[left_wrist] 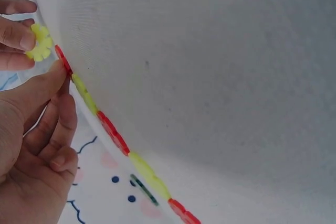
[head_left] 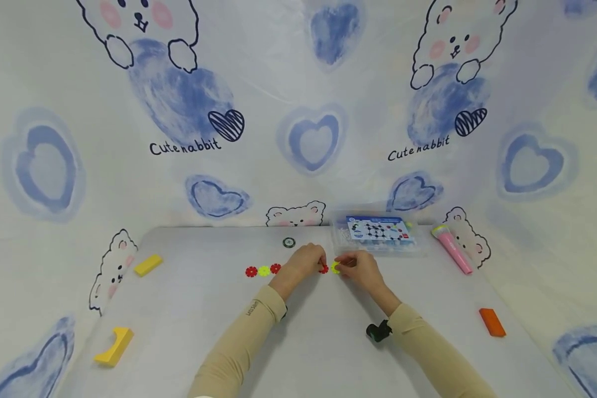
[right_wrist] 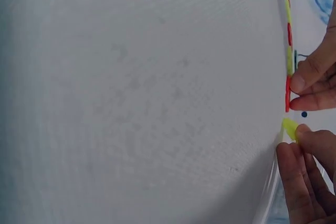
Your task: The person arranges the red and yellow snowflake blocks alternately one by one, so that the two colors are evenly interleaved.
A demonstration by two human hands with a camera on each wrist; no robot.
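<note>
My left hand (head_left: 304,261) pinches a red notched, flower-shaped disc (left_wrist: 62,59) between thumb and fingers, at the right end of a row of such discs. Red and yellow alternate along this row; a red disc (head_left: 251,271) and a yellow disc (head_left: 264,271) show left of my wrist. Part of the row is hidden behind the left hand in the head view. Just to the right, my right hand (head_left: 363,269) holds a separate yellow disc (left_wrist: 41,43) by its edge, tilted. A small gap divides it from the red end disc in the right wrist view.
Behind my hands are a round dark-green-rimmed piece (head_left: 289,242) and a clear plastic box (head_left: 376,232). A pink tube (head_left: 453,250) lies back right. An orange block (head_left: 492,322) sits at right; a yellow block (head_left: 148,265) and a yellow arch block (head_left: 115,347) lie at left.
</note>
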